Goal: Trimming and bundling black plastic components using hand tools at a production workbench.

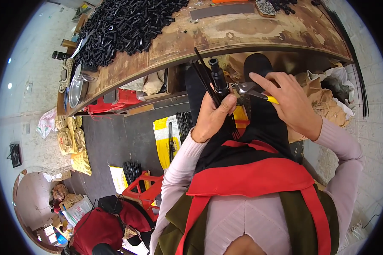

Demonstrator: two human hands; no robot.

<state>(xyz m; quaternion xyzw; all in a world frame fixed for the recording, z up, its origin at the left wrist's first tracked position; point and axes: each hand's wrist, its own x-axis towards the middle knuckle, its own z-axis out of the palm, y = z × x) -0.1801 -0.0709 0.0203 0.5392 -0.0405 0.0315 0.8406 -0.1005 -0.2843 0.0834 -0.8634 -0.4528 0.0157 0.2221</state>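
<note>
Above my lap, my left hand is wrapped round several thin black rods and a black stepped tubular part whose hollow end points up and away. My right hand grips a pair of pliers with yellow-tipped handles. The jaws of the pliers are beside the tubular part, close to my left thumb. A thin bright wire-like bit shows at the jaws; whether they hold it I cannot tell. The lower ends of the rods hang below my left hand, over a red apron.
A wooden workbench spans the far side, with a large heap of short black tubes on its left. Bundles of black rods and a red plastic stool stand at left. Crumpled brown paper sacks lie at right.
</note>
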